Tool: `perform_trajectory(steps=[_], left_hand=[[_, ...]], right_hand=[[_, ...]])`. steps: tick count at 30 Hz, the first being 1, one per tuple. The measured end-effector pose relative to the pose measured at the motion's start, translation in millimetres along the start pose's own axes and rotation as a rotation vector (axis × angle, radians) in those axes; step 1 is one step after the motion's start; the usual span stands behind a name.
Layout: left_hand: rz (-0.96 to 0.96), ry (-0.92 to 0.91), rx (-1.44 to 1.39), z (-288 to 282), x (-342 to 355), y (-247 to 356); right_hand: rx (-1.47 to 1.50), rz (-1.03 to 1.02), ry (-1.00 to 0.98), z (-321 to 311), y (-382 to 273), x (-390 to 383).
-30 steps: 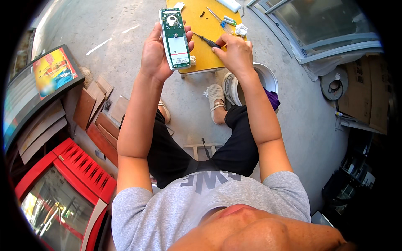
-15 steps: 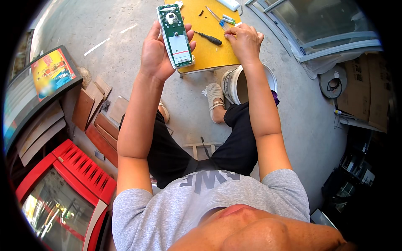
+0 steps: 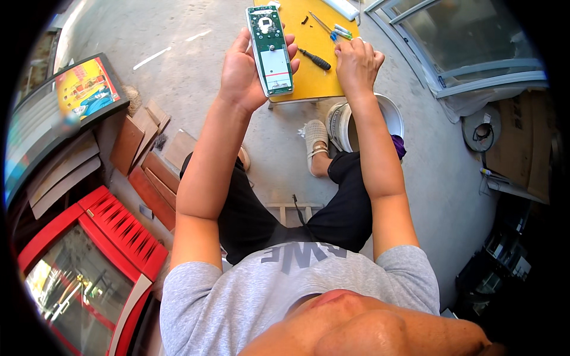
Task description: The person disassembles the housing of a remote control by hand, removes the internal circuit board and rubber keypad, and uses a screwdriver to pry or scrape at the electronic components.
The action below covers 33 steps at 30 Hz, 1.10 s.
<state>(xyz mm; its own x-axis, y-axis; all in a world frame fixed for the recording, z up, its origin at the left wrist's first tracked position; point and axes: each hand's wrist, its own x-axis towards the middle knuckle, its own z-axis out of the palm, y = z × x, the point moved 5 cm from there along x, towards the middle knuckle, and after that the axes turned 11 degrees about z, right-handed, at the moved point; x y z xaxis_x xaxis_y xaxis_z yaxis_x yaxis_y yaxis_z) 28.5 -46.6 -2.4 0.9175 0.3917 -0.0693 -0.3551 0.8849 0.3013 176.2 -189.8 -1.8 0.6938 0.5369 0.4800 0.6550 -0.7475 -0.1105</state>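
Fingers of the left hand [image 3: 242,76] are wrapping the right edge of a long, remote-shaped handset [image 3: 272,52], with the thumb side bracing its left edge — a firm cradle, and the handset is lying face up in that palm over the left side of the yellow table [image 3: 310,87]. Over to the right hand [image 3: 358,66]: its fingers are bending downward by the table's right edge, and whether they are pinching anything, we cannot tell, because the back of the hand is hiding the tips.

Opening the casing is looking like finished business: the green circuit board [image 3: 259,28] is showing, with a pale panel [image 3: 275,64] covering much of its near half. Lifting the board out is looking undone, as it is sitting in its light shell, and no cover is closing over it.

Between the hands, a black-handled screwdriver [image 3: 316,60] is lying on the table, out of both grips, its shaft pointing far and left. Farther back, a slim blue-ended tool [image 3: 323,25] is resting beside green-and-white cylinders [image 3: 342,29] — batteries, by the look of them. Two small dark pieces [image 3: 305,20] are lying to their left, and a long white piece [image 3: 341,8] is occupying the far right corner. Below the right forearm, a white bucket [image 3: 396,113] is standing on the floor.
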Motion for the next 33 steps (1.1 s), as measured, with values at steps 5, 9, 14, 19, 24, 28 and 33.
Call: perform_trajectory(steps=[5,9,14,19,24,28,33], left_hand=[[0.014,-0.001,0.023,1,-2,1],[0.038,0.01,0.057,3,-5,2],[0.035,0.092,0.084,9,-7,1],[0.046,0.116,0.107,11,-8,1],[0.044,0.104,0.113,10,-9,2],[0.031,0.026,0.059,3,-7,2],[0.037,0.026,0.061,1,-9,5]], right_hand=[[-0.057,0.042,-0.028,-2,0,-3],[-0.076,0.048,-0.038,-1,1,-4],[-0.026,0.081,-0.048,4,2,-5],[-0.024,0.113,-0.087,7,5,-5],[-0.035,0.143,-0.107,5,5,-5],[0.015,0.19,-0.157,5,10,-2],[0.126,0.263,-0.138,-14,29,9]])
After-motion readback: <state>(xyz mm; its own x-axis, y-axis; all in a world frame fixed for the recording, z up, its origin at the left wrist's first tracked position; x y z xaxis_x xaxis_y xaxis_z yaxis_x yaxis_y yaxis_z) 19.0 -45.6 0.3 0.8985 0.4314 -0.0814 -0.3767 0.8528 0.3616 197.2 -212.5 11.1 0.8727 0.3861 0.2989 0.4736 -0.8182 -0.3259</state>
